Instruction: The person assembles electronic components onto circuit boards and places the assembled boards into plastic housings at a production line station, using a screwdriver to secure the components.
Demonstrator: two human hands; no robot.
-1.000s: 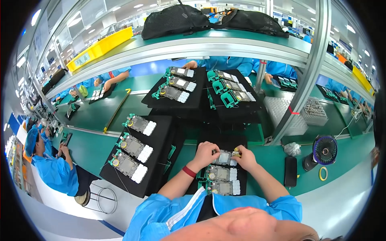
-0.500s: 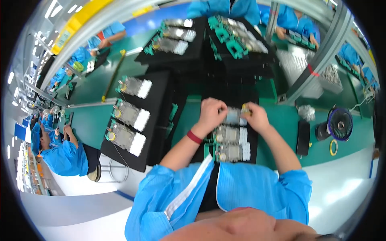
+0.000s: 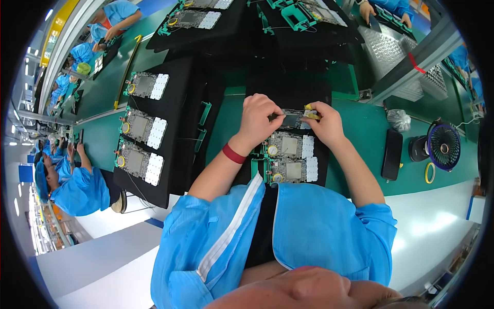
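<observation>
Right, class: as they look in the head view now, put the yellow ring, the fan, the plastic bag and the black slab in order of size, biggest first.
1. Fan
2. Black slab
3. Plastic bag
4. Yellow ring, by outline

No two look alike in size.

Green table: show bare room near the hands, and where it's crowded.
Bare: table between the left black stack and left hand; table between right hand and black slab. Crowded: the work tray, holding circuit boards, and the table's right end, with bag, fan and yellow ring.
</observation>
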